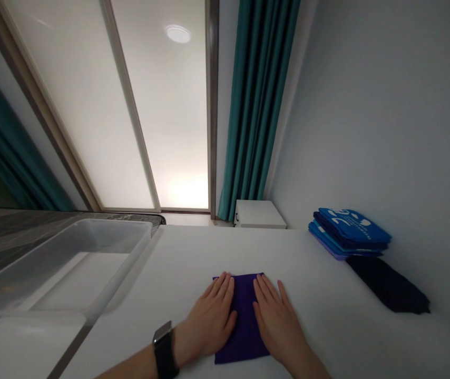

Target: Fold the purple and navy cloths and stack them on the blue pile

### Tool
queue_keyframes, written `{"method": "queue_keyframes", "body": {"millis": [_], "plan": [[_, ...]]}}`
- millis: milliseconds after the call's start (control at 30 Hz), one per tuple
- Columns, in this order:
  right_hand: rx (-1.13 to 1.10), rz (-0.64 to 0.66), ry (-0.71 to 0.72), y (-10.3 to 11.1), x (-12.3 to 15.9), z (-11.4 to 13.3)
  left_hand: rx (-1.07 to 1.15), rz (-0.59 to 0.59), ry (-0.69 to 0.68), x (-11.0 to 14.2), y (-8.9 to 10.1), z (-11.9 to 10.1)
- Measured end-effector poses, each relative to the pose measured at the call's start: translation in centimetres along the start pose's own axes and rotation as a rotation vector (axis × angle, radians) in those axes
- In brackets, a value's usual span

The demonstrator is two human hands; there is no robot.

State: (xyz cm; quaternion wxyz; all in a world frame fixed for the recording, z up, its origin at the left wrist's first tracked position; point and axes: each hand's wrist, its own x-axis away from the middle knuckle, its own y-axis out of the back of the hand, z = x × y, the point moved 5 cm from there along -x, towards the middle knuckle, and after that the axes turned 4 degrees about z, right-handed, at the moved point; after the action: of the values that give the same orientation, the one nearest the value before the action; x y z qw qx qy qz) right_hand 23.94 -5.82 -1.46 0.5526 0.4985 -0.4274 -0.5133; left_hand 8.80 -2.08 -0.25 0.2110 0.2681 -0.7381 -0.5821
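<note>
A folded purple cloth [243,316] lies flat on the white table [193,263] in front of me. My left hand [209,318], with a dark watch on its wrist, presses palm down on the cloth's left half. On the right half rests my right hand [276,321], also flat, fingers pointing away from me. Both hands lie side by side with a narrow strip of cloth showing between them.
A stack of folded blue cloths [347,231] sits at the far right by the wall, with a dark folded cloth [387,287] in front of it. A clear plastic bin [70,258] stands to the left. Behind are a small white cabinet [258,215], teal curtains and a frosted window.
</note>
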Motion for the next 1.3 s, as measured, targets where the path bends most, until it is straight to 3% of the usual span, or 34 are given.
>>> {"method": "queue_keyframes", "body": {"millis": [100,233,433,633,867,1000,1133,1200,1300], "plan": [[0.007,-0.036,0.032,0.0,-0.9,-0.3,-0.008,-0.106,0.006,-0.2,-1.3,-1.2],[0.001,0.032,0.045,-1.3,-1.5,0.0,-0.012,-0.126,-0.006,-0.4,-2.5,-1.4],[0.004,0.059,-0.052,-1.9,-1.3,-0.3,0.000,-0.104,-0.033,-0.2,-2.2,-0.9],[0.009,0.002,-0.125,-2.3,-1.3,0.4,0.003,-0.024,-0.091,-0.3,-1.3,0.1],[-0.027,0.009,-0.141,-2.1,-1.1,0.1,0.001,-0.047,-0.066,0.4,-0.8,2.2],[-0.083,0.057,-0.100,-2.0,-0.9,-1.7,0.014,-0.056,-0.073,1.3,-0.8,4.6],[-0.106,0.066,-0.055,-1.2,-1.2,-3.6,0.020,-0.111,-0.045,2.2,0.6,6.5],[-0.093,0.031,-0.019,-0.2,-1.1,-3.8,0.012,-0.141,-0.081,2.6,1.6,5.7],[-0.077,-0.039,0.132,1.2,0.2,-2.3,-0.005,-0.106,-0.226,3.5,2.6,2.5]]}}
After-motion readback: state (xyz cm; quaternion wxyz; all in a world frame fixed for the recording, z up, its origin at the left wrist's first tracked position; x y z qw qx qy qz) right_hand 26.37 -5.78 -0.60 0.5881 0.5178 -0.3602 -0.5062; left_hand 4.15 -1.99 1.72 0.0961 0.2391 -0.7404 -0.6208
